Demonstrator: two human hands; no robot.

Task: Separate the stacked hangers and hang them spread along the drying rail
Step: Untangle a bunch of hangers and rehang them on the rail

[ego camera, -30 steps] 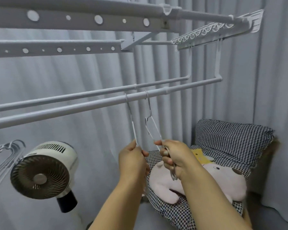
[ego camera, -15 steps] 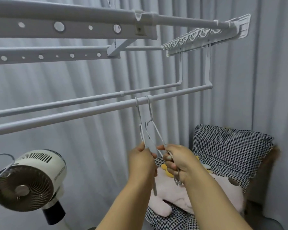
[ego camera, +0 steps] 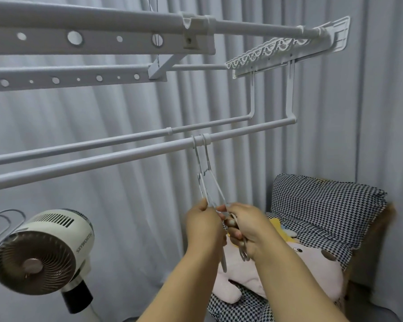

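On the front rail (ego camera: 126, 156), close to its joint sleeve, two hooks (ego camera: 199, 141) sit just beside each other, nearly touching, and the pale wire hangers (ego camera: 206, 182) below them run down together into both hands. The left hand (ego camera: 205, 226) has its fingers curled round the lower part of the left hanger, whose end pokes out beneath the fist; the right hand (ego camera: 244, 228) has its fingers wrapped round what looks like a small bunch of hanger wires, with loops showing under the knuckles. How many hangers are in that bunch cannot be told, since the wires overlap and the hands cover them. As a judgement, the task is at an early to middle stage: hangers are on the rail but crowded at one spot, not spread, and the long stretch of rail toward the left carries nothing in view, as does the short stretch to the bracket on the right. The back rail (ego camera: 102, 142) shows no hooks either. At the far left edge, behind the fan (ego camera: 40, 252), more wire hangers (ego camera: 2, 224) hang in a stacked cluster, which suggests further ones are yet to be separated. What seems left is to part the held hangers, slide them well apart along the rail, and then deal with the stack by the fan. A checked cushion (ego camera: 323, 205) and a pink plush toy (ego camera: 300, 275) lie below.
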